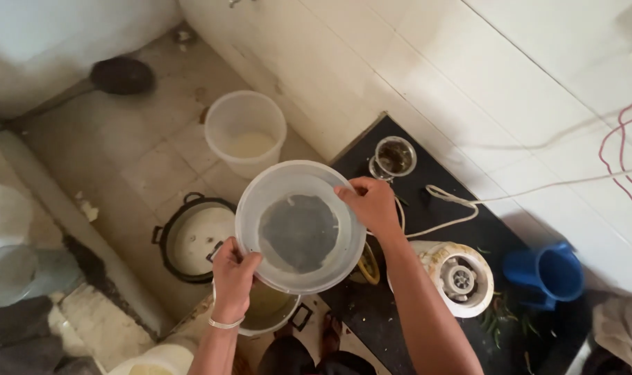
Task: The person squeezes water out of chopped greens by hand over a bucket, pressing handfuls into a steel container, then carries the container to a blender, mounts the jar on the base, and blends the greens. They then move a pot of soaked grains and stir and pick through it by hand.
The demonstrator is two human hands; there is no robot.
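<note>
A translucent round plastic container (pixel 300 226) is held in the air by both hands. Its near rim is pinched by the fingers of the left hand (pixel 232 273), and its far right rim is pinched by the fingers of the right hand (pixel 371 203). Below the left fingers a black pot (pixel 191 236) is seen on the floor, and beyond the container a white bucket (pixel 246 132). Right of the right fingers, a blender base (pixel 458 278) and a blue mug (pixel 548 273) stand on the dark surface (pixel 427 222).
</note>
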